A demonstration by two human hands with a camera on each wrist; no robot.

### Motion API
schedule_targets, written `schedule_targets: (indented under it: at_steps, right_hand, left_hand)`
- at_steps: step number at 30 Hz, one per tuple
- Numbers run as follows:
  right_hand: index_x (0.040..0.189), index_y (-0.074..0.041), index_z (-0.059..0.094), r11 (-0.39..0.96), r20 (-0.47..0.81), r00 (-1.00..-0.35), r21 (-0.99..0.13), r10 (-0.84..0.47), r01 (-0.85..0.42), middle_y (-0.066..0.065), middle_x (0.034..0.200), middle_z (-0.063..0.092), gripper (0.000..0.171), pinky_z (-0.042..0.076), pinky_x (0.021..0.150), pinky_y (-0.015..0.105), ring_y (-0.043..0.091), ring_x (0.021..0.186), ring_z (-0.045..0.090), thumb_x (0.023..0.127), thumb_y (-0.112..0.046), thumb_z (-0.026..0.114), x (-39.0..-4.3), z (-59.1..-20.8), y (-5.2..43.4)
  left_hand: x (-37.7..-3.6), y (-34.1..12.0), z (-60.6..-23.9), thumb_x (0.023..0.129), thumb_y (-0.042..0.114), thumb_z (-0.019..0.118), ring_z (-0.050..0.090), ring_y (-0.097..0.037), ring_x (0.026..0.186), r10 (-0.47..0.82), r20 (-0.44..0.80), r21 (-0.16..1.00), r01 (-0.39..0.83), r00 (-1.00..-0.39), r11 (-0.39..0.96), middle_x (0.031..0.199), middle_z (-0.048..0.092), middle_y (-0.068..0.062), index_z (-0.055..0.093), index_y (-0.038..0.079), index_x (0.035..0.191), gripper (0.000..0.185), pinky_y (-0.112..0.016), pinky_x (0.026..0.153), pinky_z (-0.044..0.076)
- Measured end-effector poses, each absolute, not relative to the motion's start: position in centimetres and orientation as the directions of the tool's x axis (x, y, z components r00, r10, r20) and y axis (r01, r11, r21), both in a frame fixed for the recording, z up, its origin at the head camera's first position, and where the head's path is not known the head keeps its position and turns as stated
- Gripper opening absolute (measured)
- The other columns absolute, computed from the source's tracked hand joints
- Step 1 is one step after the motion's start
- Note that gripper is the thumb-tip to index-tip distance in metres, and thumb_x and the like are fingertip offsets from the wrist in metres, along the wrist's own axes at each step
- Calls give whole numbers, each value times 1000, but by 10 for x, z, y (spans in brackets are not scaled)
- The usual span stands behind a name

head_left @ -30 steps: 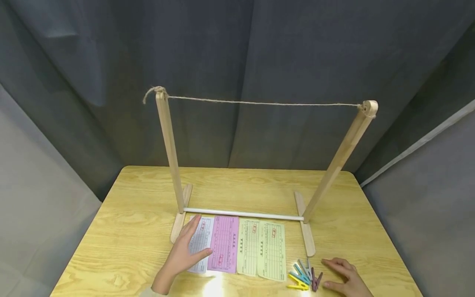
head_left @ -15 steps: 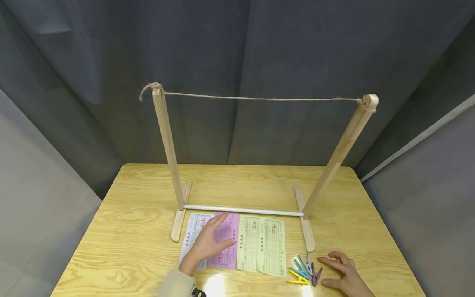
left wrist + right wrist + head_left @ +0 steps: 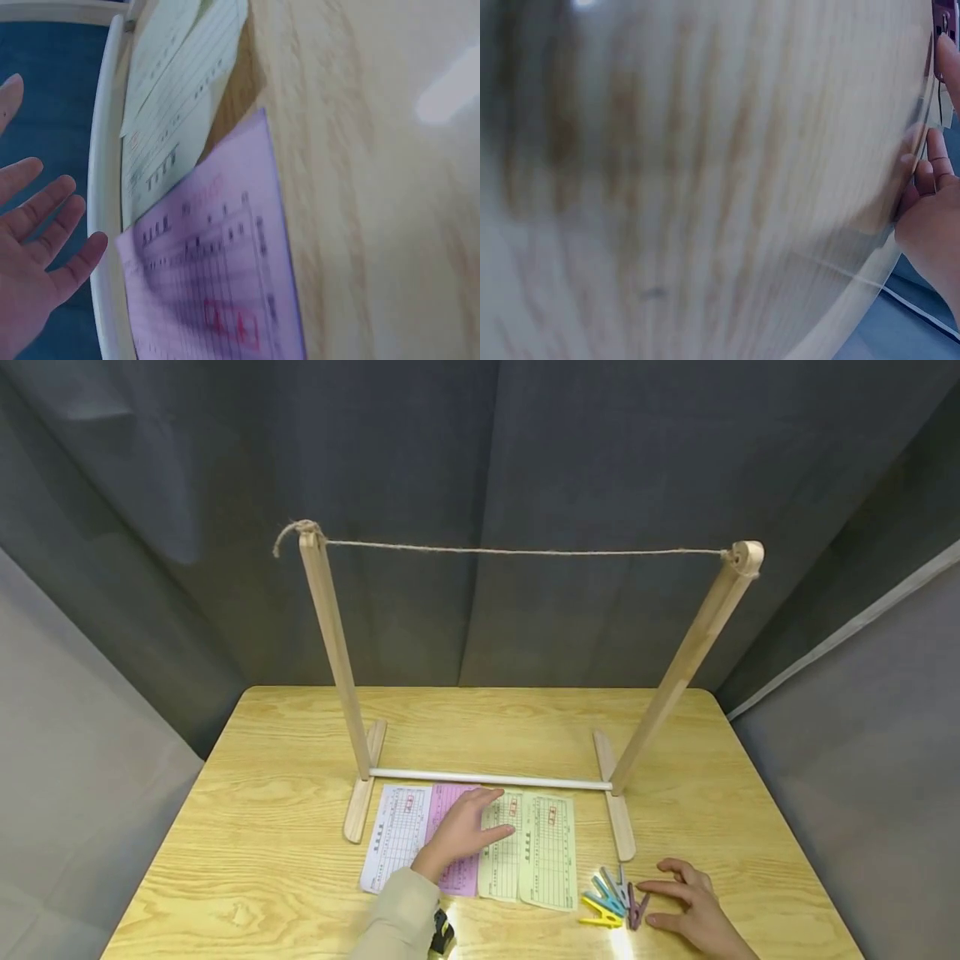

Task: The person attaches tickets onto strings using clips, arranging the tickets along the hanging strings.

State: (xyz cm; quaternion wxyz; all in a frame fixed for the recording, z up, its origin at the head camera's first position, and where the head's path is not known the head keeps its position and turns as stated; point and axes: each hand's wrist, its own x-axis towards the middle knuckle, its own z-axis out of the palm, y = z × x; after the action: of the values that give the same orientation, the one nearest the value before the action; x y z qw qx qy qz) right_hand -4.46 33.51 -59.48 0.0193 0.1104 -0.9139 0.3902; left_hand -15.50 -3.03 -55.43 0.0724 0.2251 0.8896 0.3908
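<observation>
My left hand hovers over the purple printed slip and the first green slip, fingers spread and holding nothing. To its left lies a white slip; a second green slip is on the right. In the left wrist view the same hand appears beside the purple slip. At lower right, my right hand rests by the clothespins, thumb and forefinger apart near the purple clothespin. Yellow, blue and grey clothespins lie bunched beside it.
A wooden stand rises behind the slips, with a left post, a right post and a twine line strung between their tops. A white rod joins the feet. Dark curtains hang behind the table.
My left hand has swept right, from over the white slip across the purple one to the first green slip. My right hand has stayed by the clothespins, with little movement. The view tilts slightly.
</observation>
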Motion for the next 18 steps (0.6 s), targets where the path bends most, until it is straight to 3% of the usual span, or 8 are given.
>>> schedule_targets:
  at_steps: [6, 10, 15, 18]
  right_hand:
    - [91, -19, 71, 687, 156, -972, -688, -174, -233, 10, 110, 46, 33, 23, 77, 31, 23, 99, 29, 60, -16, 81, -47, -598, 334]
    - [88, -19, 72, 690, 156, -975, -689, -160, -223, 9, 109, 46, 30, 22, 78, 27, 18, 99, 27, 59, -15, 81, -47, -599, 335]
    - [79, -20, 70, 669, 193, -966, -697, -173, -259, 12, 108, 47, 25, 20, 82, 24, 13, 101, 25, 58, -13, 81, -47, -601, 336]
    - [73, -22, 68, 652, 207, -961, -706, -184, -277, 13, 108, 48, 23, 19, 82, 23, 12, 103, 24, 59, -12, 81, -47, -601, 335]
  left_hand:
    - [-166, -10, -563, 83, 39, 62, 49, -23, 114, 446, 45, 666, 360, -894, 653, 124, 54, -7, 52, 10, 127, 53, -39, 96, 38]
    - [-172, 2, -567, 82, 31, 65, 56, -17, 95, 435, 83, 626, 387, -896, 678, 107, 62, -5, 59, 8, 119, 44, -32, 82, 45]
    - [-178, 14, -572, 80, 28, 68, 45, -7, 67, 405, 68, 611, 359, -912, 706, 79, 56, 0, 62, 7, 115, 42, -20, 58, 38]
    - [-182, 19, -575, 79, 27, 69, 40, -6, 60, 388, 58, 598, 344, -920, 724, 70, 50, 3, 62, 7, 115, 43, -19, 52, 35]
